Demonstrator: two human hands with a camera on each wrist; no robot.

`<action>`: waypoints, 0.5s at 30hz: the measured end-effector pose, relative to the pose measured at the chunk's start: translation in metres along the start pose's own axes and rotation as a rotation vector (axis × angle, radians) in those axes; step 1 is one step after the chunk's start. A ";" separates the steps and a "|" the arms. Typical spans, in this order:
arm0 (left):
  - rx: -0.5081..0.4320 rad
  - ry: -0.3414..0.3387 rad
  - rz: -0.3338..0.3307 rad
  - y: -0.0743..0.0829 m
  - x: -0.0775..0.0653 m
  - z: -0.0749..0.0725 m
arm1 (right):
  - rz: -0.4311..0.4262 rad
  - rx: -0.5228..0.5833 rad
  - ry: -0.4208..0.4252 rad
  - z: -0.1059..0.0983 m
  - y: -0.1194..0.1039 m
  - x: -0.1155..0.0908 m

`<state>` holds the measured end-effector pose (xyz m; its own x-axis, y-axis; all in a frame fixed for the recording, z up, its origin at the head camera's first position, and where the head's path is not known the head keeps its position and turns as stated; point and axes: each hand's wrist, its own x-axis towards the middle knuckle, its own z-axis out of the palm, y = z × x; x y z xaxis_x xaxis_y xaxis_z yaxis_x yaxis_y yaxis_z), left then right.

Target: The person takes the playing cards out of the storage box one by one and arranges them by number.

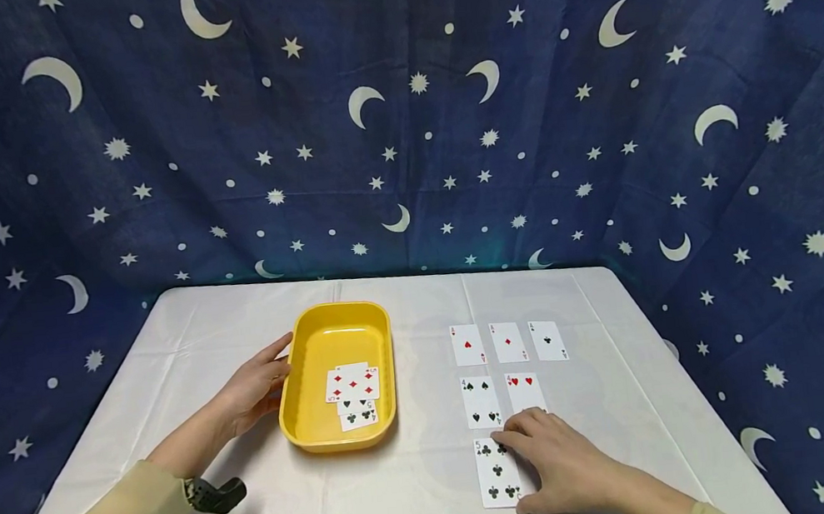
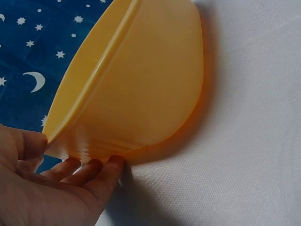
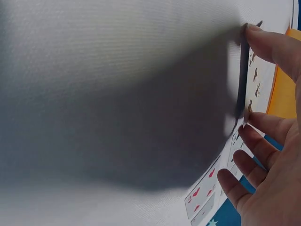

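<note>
A five of clubs [image 1: 497, 472] is held by its edges in my right hand [image 1: 565, 459], thumb at the near corner and index finger at the far one. In the right wrist view this card [image 3: 254, 75] stands nearly edge-on between thumb and index fingertip, the other fingers spread past it. My left hand [image 1: 254, 388] holds the left side of a yellow plastic tub [image 1: 315, 338]. From the left wrist, fingertips [image 2: 113, 165] press its outer wall, and one digit reaches the rim. Inside the tub lies a loose pile of cards with the five of diamonds [image 1: 352, 385] on top.
An ace of hearts [image 1: 468, 345], an ace of diamonds [image 1: 507, 342] and an ace of clubs [image 1: 547, 341] form the far row. Nearer lie a four of spades [image 1: 481, 401] and a four of hearts [image 1: 522, 388]. Behind the white-covered table [image 1: 418, 315] hangs a blue star-and-moon cloth [image 1: 323, 132].
</note>
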<state>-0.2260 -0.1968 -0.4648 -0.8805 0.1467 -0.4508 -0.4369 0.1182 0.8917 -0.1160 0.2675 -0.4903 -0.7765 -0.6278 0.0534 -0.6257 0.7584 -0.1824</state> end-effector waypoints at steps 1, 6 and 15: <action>-0.003 -0.001 -0.001 0.000 0.000 0.000 | -0.003 -0.001 0.000 0.001 0.000 0.000; -0.014 -0.007 0.000 0.001 0.000 0.000 | -0.018 0.008 0.006 0.002 0.000 -0.001; -0.013 -0.003 -0.004 0.001 0.000 0.000 | -0.030 0.007 0.000 0.000 -0.001 -0.001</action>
<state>-0.2263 -0.1964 -0.4641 -0.8783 0.1490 -0.4543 -0.4426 0.1058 0.8905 -0.1146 0.2677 -0.4903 -0.7574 -0.6503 0.0590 -0.6482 0.7379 -0.1877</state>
